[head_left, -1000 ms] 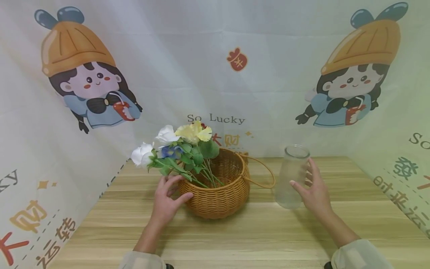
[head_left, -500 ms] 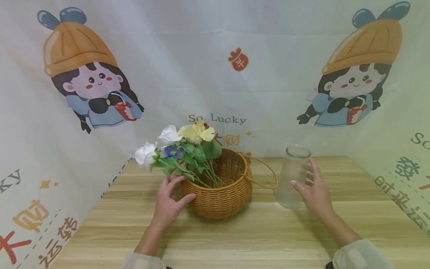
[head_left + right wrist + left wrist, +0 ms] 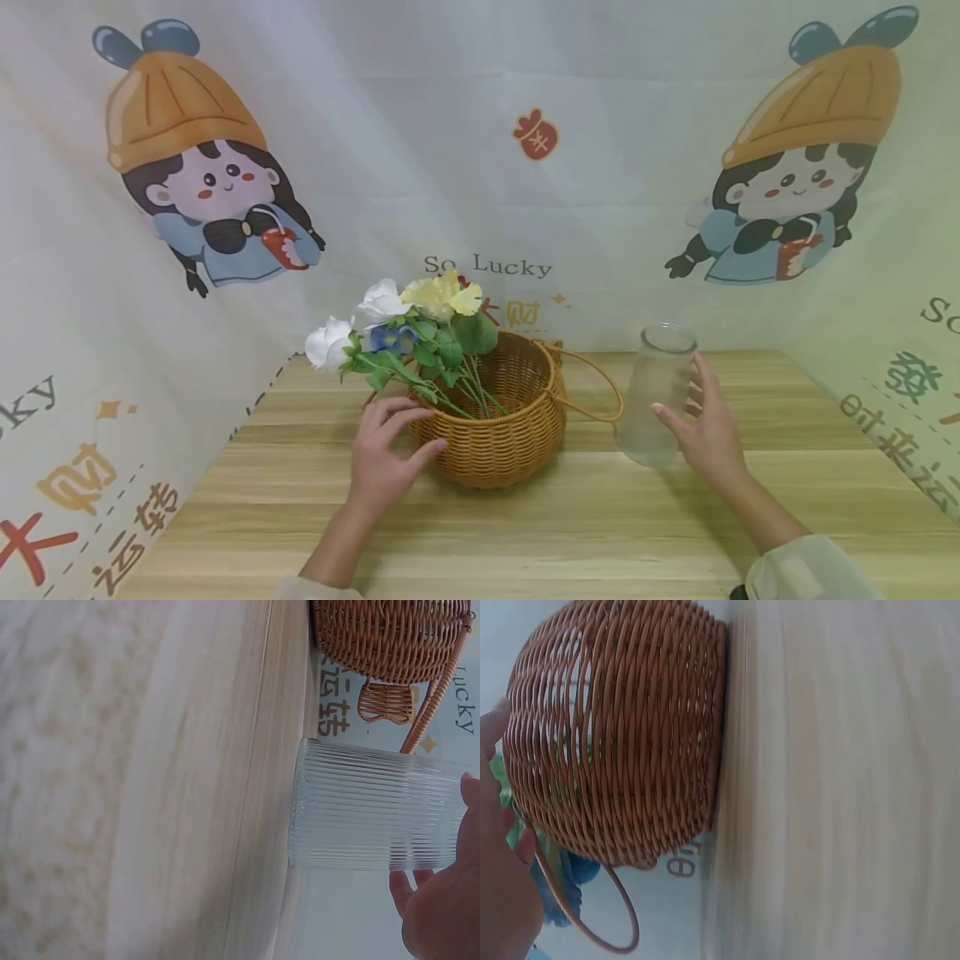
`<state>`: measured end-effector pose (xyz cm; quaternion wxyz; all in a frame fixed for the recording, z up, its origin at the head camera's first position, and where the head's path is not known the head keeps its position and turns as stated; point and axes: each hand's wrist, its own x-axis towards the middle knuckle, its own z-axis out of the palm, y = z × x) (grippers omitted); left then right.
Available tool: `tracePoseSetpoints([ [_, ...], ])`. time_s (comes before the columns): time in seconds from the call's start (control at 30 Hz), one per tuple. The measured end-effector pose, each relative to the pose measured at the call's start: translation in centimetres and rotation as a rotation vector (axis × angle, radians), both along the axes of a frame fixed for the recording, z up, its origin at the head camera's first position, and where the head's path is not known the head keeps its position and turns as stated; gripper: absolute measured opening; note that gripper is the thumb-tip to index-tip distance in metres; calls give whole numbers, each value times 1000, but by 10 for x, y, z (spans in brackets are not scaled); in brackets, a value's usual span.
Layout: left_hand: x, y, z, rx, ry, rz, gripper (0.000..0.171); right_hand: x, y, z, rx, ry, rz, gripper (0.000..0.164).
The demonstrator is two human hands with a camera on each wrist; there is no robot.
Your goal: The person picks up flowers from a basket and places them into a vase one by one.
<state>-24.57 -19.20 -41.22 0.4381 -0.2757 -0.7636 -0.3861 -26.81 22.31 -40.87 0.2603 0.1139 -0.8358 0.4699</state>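
- Left hand [image 3: 386, 454]: fingers relaxed, thumb apart, resting against the left side of a wicker basket [image 3: 495, 450].
- Right hand [image 3: 708, 429]: thumb and fingers curved around a glass vase [image 3: 651, 408], upright toward the far right corner of the counter [image 3: 525, 542].
- The vase looks rigid, breakable and perhaps slick, though ribbed; its body seems the best hold.
- The basket, near the far edge, left of centre, looks light and slightly springy; rim or handle would suit.
- Flowers [image 3: 423, 333] lean left over its rim, probably light and bendable; hold the stems.
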Motion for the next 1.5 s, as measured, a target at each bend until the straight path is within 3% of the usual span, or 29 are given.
tracePoseSetpoints([
  [0.23,-2,19,5,-24,65,-88,31,0,0,2,4,5,-5,90],
  [0.4,-6,26,3,-26,94,-83,28,0,0,2,7,4,-7,90],
  [0.67,-7,32,2,63,143,-89,29,-1,-1,2,0,3,-4,90],
  [1.0,14,42,27,137,67,-109,27,-2,0,0,-8,5,-5,91],
  [1.3,11,41,26,208,5,-136,21,-2,-1,0,-11,9,-11,91],
  [1.5,9,44,26,227,42,-135,22,-2,1,-2,21,43,-31,91],
])
